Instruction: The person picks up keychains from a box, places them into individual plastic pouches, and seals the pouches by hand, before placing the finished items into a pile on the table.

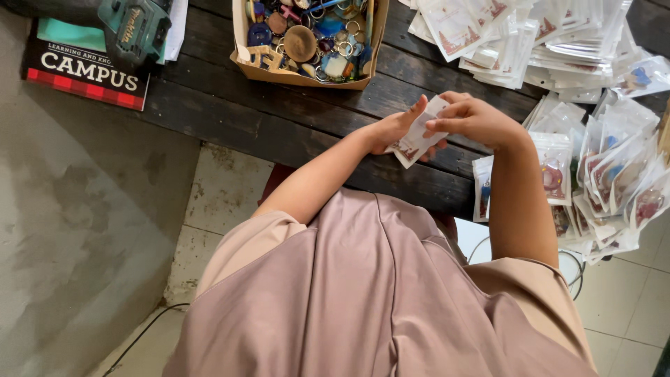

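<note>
Past the mauve shirt (377, 293) at bottom centre, left hand (391, 131) and right hand (474, 120) pinch a small white pouch (417, 136) mid-frame above the table (279, 126); best keep both grips near its mouth, holding it steady.

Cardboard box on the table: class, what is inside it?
The cardboard box holds mixed keychains with metal rings; lower layers are covered, and its far end is cropped.

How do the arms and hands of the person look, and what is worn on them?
Both forearms are bare; no watch, bracelet or glove shows. The left hand and right hand show no ring that I can see. The short sleeves of a loose, dusty-pink top end near the elbows, plain and without markings.
</note>
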